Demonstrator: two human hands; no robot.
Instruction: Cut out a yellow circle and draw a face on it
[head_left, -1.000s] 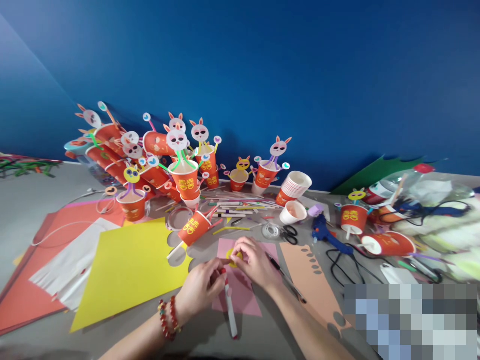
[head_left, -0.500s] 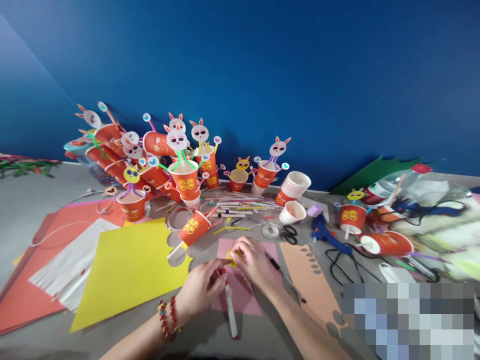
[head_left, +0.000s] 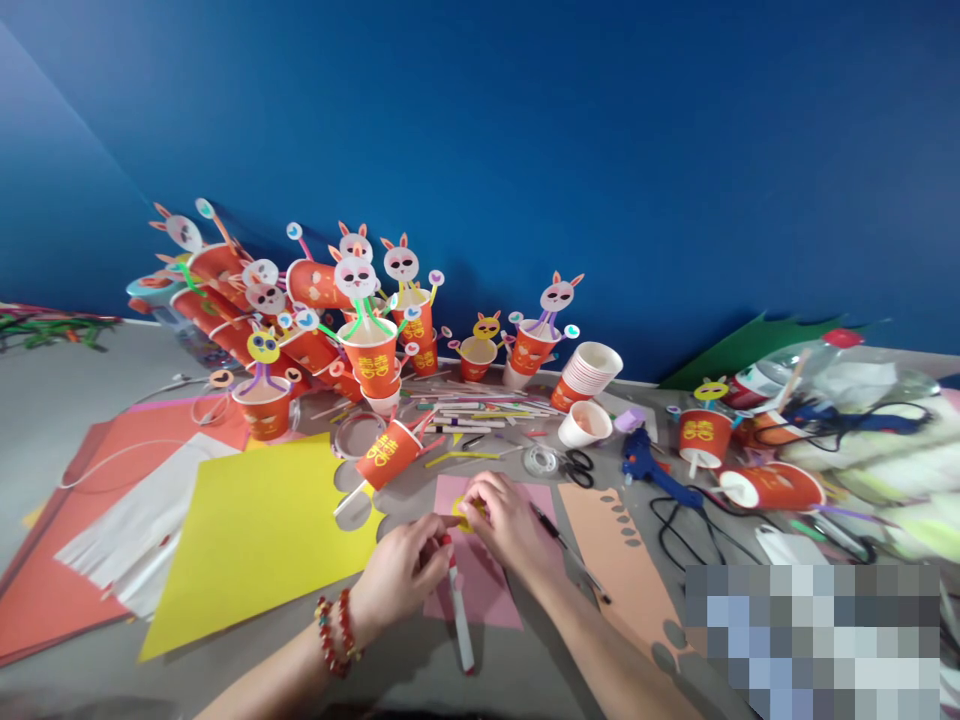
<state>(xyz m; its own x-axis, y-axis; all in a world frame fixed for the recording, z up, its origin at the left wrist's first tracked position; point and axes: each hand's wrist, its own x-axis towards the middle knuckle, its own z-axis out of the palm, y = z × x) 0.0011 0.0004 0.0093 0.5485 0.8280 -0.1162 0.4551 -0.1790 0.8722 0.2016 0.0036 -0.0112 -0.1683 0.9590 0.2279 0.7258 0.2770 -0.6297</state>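
Observation:
A white marker with a red end (head_left: pixel 460 610) points down toward me from the curled fingers of my left hand (head_left: pixel 409 565), which is closed on it. The left index fingertip reaches up to a small yellow paper piece (head_left: pixel 463 520). My right hand (head_left: pixel 501 520) pinches that piece from the other side, and its fingers hide most of it. Under both hands lies a pink paper sheet (head_left: pixel 487 590). Beaded bracelets (head_left: pixel 335 635) circle my left wrist.
Left lies a yellow sheet (head_left: pixel 255 550) with cut-out edges; right, a black pen (head_left: pixel 574 555) and peach paper (head_left: pixel 637 580). Ahead are a tipped red cup (head_left: pixel 388 455), a tape roll (head_left: pixel 540 460), black scissors (head_left: pixel 579 468), a blue glue gun (head_left: pixel 660 470) and several decorated cups (head_left: pixel 371 360).

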